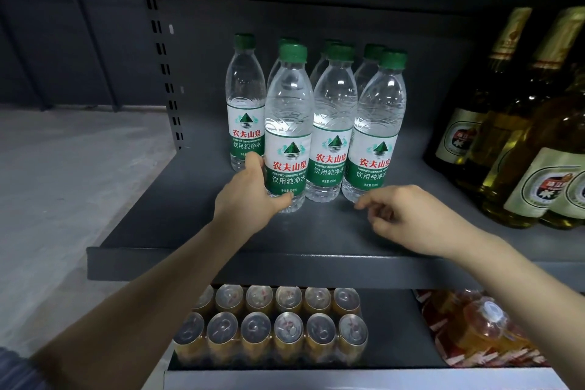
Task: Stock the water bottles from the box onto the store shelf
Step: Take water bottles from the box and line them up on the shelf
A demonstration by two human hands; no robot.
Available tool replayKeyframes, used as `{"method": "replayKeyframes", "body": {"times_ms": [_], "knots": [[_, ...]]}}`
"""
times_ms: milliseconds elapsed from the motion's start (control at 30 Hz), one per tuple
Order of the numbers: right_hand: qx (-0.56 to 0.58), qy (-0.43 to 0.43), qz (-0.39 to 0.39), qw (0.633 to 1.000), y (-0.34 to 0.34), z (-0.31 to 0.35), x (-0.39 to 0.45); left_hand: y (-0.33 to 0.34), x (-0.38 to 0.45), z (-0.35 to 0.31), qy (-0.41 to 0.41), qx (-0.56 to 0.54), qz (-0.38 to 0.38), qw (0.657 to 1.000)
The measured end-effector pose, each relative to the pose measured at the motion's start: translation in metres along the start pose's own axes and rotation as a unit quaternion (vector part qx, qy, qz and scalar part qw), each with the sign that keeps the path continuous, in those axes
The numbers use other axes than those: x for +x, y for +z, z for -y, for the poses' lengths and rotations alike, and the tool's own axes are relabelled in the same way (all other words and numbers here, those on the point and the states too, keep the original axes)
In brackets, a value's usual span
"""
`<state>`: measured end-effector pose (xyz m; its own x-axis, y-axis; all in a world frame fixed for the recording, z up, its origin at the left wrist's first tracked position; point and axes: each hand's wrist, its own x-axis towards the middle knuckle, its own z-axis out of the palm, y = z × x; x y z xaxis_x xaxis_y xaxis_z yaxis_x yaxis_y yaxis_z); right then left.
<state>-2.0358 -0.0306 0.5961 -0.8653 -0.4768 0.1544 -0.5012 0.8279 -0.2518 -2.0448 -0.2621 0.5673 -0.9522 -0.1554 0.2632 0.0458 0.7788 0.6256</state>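
Observation:
Several clear water bottles with green caps and green-white labels stand upright in rows on the dark grey shelf (196, 260). My left hand (250, 193) grips the lower part of the front-left bottle (286, 111), thumb at the front and fingers round its left side. The front-right bottle (376, 123) stands just beyond my right hand (408, 218). That hand hovers over the shelf with loosely curled fingers and holds nothing; its fingertips are close to the bottle's base. The box is not in view.
Green glass bottles with pale labels (519, 136) crowd the shelf's right side. On the shelf below sit a wrapped pack of cans (272, 326) and a wrapped amber bottle (484, 326). A slotted upright (166, 73) bounds the shelf's left; grey floor lies beyond.

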Motion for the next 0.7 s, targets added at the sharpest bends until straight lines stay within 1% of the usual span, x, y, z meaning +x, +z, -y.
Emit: {"method": "replayKeyframes", "body": {"times_ms": [267,600,700], "knots": [[0.005,0.004,0.003,1.0,0.002,0.001,0.004,0.004,0.013,0.002,0.004,-0.009,-0.002,1.0],[0.009,0.011,0.0,1.0,0.005,0.0,0.008,0.011,0.022,0.003,-0.012,-0.02,-0.021,1.0],[0.009,0.011,0.001,1.0,0.005,0.0,0.009,0.011,0.022,0.003,-0.023,-0.005,-0.019,1.0]]}}
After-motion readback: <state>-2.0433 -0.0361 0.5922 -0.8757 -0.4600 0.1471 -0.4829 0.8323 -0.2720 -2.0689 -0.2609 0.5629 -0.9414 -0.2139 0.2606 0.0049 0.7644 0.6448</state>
